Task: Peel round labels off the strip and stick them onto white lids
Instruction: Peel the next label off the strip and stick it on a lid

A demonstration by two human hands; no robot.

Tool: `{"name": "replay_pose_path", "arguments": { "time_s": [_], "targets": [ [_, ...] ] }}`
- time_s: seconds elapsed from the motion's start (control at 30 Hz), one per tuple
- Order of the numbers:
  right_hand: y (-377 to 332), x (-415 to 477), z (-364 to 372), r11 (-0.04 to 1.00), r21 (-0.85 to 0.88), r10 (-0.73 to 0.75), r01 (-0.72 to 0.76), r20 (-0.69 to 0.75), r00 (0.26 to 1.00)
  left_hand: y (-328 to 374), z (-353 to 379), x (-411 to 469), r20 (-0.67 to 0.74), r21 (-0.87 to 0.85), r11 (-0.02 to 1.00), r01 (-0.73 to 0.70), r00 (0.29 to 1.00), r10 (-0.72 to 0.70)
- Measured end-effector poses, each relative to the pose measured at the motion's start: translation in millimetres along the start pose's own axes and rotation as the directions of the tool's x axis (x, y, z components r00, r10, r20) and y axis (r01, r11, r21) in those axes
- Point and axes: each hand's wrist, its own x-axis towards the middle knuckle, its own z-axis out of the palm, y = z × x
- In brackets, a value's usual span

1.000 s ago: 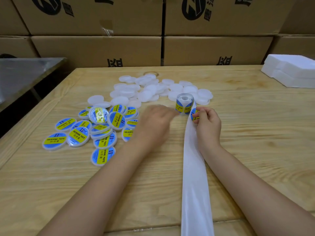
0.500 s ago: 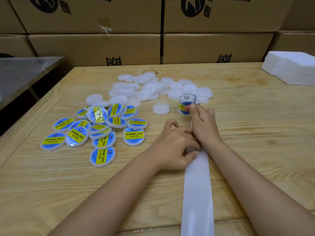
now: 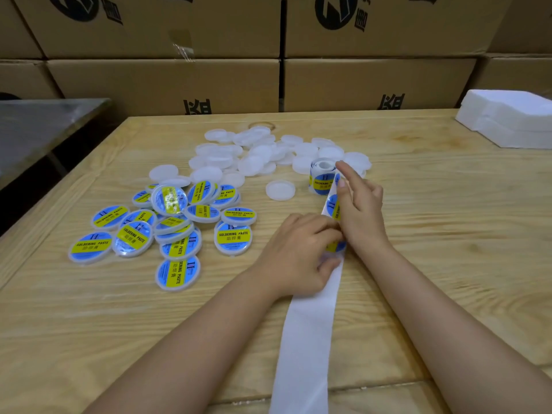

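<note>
Here, left hand (image 3: 295, 255) on label (image 3: 335, 246) edge.

Blue labels (image 3: 332, 205) with yellow bands on a white strip (image 3: 304, 339); plain white lids (image 3: 280, 190); tan wooden table (image 3: 448, 234).

The left hand (image 3: 298, 255) has apparently begun pinching a label (image 3: 336, 246).

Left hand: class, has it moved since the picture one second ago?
Yes. The left hand has drawn back from beside the label roll, toward the person, and now holds the strip.
</note>
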Motion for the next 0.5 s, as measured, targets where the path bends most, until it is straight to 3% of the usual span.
{"name": "replay_pose_path", "arguments": {
  "time_s": [0.07, 0.13, 0.33, 0.5],
  "targets": [
    [-2.4, 0.8, -5.4, 0.996, -0.064, -0.064, 0.059, -0.09, 0.994, -4.0, 4.0, 0.0, 0.051, 0.037, 0.996, 0.076, 0.996, -0.078],
    [-2.7, 0.1, -11.6, 0.99, -0.137, -0.037, 0.023, -0.098, 0.995, -6.6, 7.0, 0.0, 0.07, 0.031, 0.991, 0.132, 0.989, -0.134],
    [-9.2, -8.6, -17.0, 0.865, -0.487, -0.001, 0.119, 0.236, 0.972, -11.8, 9.3, 4.8, 0.129, -0.174, 0.935, 0.31, 0.948, -0.291],
    [-16.3, -11.6, -18.6, 0.791, -0.579, 0.092, 0.197, 0.431, 0.898, -13.9, 12.3, 6.9, 0.179, -0.139, 0.921, 0.364, 0.924, -0.339]
  ]
}}
